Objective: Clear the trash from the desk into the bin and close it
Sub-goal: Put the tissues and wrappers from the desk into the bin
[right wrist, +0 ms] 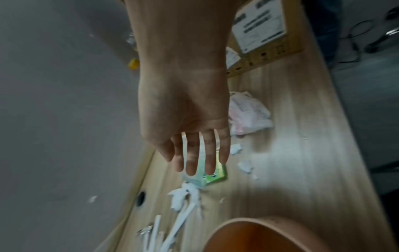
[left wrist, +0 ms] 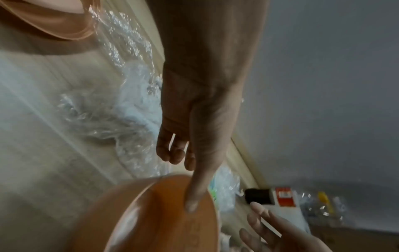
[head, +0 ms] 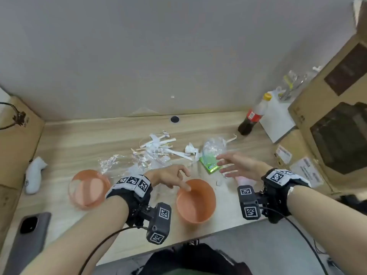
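Note:
An orange round bin [head: 195, 203] stands open near the desk's front edge, with its orange lid [head: 89, 188] lying to the left. My left hand [head: 185, 180] hovers at the bin's far rim: the thumb [left wrist: 192, 196] reaches over the inside [left wrist: 151, 221], the other fingers hang loosely curled, and it holds nothing. My right hand [head: 223, 165] is open with spread fingers just above a green packet [head: 209, 167], whose corner [right wrist: 215, 177] shows past them. White paper strips and wooden sticks [head: 158, 145], clear plastic wrap [head: 117, 162], a crumpled clear bag [head: 214, 145] and a pink-white bag [right wrist: 248, 114] lie on the desk.
A cola bottle [head: 251, 120] and a white box [head: 276, 120] stand at the back right, beside cardboard boxes [head: 327, 116]. A phone [head: 29, 235] lies front left, near a white object [head: 34, 175]. Another cardboard box [head: 15, 135] lines the left side.

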`<act>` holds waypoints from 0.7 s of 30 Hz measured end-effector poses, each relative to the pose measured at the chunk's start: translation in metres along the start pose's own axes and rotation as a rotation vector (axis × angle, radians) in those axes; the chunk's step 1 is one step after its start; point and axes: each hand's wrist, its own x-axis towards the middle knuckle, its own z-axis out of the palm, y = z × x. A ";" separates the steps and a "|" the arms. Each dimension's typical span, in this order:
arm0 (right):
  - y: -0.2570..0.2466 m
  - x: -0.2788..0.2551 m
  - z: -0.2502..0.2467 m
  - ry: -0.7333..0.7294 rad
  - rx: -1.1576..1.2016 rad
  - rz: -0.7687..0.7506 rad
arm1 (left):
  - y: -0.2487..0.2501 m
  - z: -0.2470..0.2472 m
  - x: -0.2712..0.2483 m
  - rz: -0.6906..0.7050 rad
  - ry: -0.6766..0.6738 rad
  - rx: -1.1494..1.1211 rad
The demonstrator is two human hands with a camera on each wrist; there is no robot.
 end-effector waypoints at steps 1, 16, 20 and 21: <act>0.010 0.001 0.001 0.019 -0.003 0.035 | -0.002 0.006 0.005 0.001 -0.028 0.059; 0.033 0.039 -0.031 0.542 -0.120 -0.201 | -0.007 -0.020 0.033 0.081 0.332 -0.036; 0.016 0.074 -0.037 0.448 -0.366 -0.178 | -0.005 -0.022 0.041 0.058 0.331 -0.095; 0.013 0.085 -0.037 0.415 -0.396 -0.148 | -0.005 -0.023 0.042 0.050 0.332 -0.108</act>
